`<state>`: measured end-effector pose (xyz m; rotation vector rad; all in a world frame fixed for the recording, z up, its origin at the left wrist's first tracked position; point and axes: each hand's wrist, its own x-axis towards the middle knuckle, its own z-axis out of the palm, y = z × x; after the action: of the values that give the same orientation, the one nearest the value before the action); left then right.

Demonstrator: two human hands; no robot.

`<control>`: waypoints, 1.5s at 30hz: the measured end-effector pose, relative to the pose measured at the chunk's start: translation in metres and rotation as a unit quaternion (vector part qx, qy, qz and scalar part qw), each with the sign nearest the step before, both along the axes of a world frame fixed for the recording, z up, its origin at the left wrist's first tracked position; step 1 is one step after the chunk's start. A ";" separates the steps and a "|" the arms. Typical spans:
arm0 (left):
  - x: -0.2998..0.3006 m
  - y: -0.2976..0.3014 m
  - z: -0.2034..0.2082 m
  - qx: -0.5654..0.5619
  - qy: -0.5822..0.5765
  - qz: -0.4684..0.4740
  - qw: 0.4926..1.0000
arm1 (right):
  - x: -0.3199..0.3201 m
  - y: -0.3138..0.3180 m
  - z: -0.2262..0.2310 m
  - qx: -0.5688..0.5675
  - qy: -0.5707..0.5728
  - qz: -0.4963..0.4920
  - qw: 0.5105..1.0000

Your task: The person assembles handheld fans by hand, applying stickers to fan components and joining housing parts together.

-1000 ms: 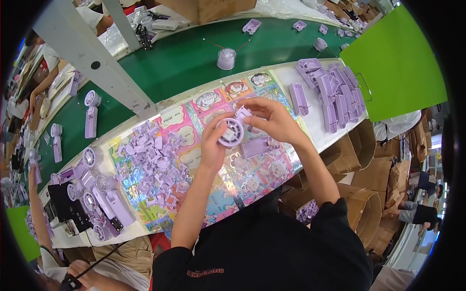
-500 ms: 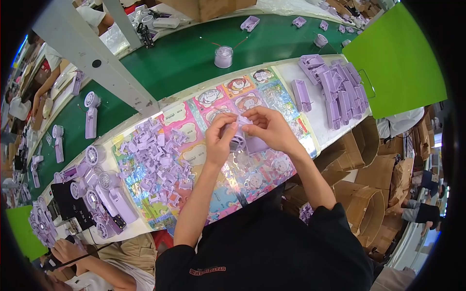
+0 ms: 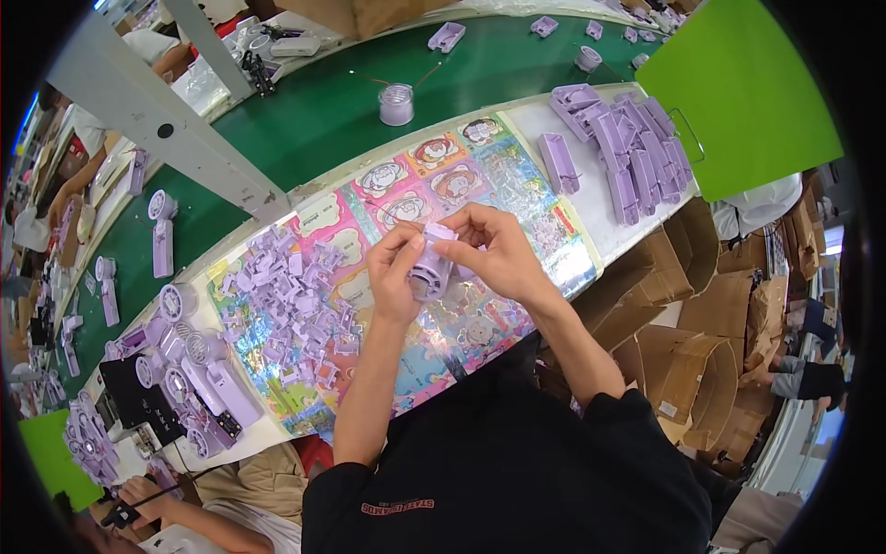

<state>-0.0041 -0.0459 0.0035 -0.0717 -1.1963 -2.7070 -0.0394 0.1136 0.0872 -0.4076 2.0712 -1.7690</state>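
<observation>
Both of my hands meet over the middle of the colourful printed sheet. Between them is a lilac round fan housing, tilted so its ring-shaped end points down towards me. My left hand grips its left side with thumb and fingers. My right hand pinches at its upper right, with the fingertips bent inward; part of the housing is hidden behind them. Left of my hands, a heap of small lilac plastic brackets covers the sheet. To the right lies a single lilac handle shell.
More handle shells are stacked at the table's right end, beside a green panel. A green conveyor belt curves behind, carrying a wired fan head. Assembled fans and a co-worker's hand are left; cardboard boxes right.
The fan housing has turned in my hands, so its side and ring-shaped end show more. My fingers have shifted slightly on it. The whole view has swung a little.
</observation>
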 end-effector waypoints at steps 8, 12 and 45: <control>0.002 0.019 0.015 -0.075 -0.028 0.116 0.990 | 0.047 0.003 -0.001 0.209 0.378 -0.119 0.894; 0.011 0.036 0.029 -0.084 0.078 -0.078 0.990 | 0.066 0.015 -0.018 0.019 0.095 -0.165 0.981; 0.009 0.023 0.045 -0.602 0.037 -0.214 0.769 | 0.057 0.094 0.007 0.331 0.404 -0.067 0.851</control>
<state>0.0052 -0.0226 0.0483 -0.6582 -2.9019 -1.6290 0.0178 0.2075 0.0940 -0.9087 3.1639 -0.8440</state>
